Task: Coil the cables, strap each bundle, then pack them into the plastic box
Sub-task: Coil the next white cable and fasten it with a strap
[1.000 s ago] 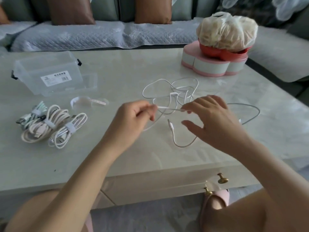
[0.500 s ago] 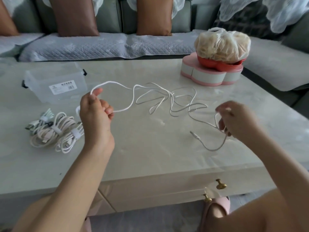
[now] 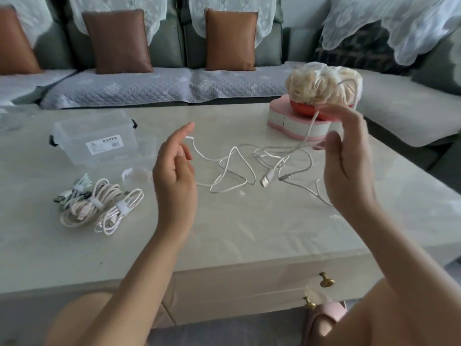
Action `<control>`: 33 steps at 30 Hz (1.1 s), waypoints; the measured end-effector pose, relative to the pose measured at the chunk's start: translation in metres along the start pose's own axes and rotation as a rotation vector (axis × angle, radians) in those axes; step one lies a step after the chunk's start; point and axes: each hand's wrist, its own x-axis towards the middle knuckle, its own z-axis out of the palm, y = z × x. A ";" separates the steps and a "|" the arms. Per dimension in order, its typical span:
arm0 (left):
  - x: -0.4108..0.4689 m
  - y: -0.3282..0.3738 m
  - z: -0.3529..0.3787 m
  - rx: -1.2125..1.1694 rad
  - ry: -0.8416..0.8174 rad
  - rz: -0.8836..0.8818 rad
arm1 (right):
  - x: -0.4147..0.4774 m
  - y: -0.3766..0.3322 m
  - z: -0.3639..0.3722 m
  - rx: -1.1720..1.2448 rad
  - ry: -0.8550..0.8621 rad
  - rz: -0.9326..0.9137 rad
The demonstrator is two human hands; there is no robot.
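Observation:
A long white cable (image 3: 232, 168) lies in loose tangles on the middle of the marble table (image 3: 249, 221), its USB plug (image 3: 266, 180) resting on the top. My left hand (image 3: 174, 168) is raised over the table and holds one end of the cable at its fingertips, index finger pointing up. Further right and higher, my right hand (image 3: 346, 156) grips the cable, and a loop of it arches over the fingers. The clear plastic box (image 3: 94, 142) stands at the back left. Three coiled, strapped bundles (image 3: 99, 207) lie in front of it.
A loose white strap (image 3: 127, 174) lies between the box and the bundles. A pink heart-shaped box (image 3: 296, 126) with a red bowl and a bagged snack stands at the back right. A sofa runs behind the table. Brass drawer knobs (image 3: 326, 280) sit below the front edge.
My right hand has risen and drawn a loop of cable up with it. My left hand moved right towards the middle, and the cable between the hands has gone slack on the table.

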 end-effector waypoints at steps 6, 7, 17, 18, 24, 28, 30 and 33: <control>-0.023 0.004 0.017 0.257 -0.581 -0.003 | -0.011 -0.021 0.025 0.059 -0.391 -0.048; -0.029 0.003 0.020 0.372 -0.644 -0.002 | -0.013 -0.023 0.028 0.152 -0.410 0.029; -0.034 0.007 0.019 0.678 -0.455 0.145 | -0.006 -0.040 0.039 1.066 -0.334 0.741; -0.033 0.005 0.017 0.646 -0.431 0.144 | -0.006 -0.040 0.040 1.096 -0.333 0.769; -0.027 0.016 0.010 0.433 -0.481 0.061 | 0.001 -0.042 0.040 1.268 -0.236 0.835; -0.031 0.033 0.014 0.401 -0.572 0.278 | 0.005 -0.039 0.041 1.367 -0.135 0.872; -0.037 0.042 0.017 0.278 -0.622 0.163 | 0.008 -0.037 0.042 1.411 -0.118 0.907; -0.047 0.040 0.020 0.236 -0.762 -0.016 | 0.010 -0.037 0.046 1.377 -0.125 0.919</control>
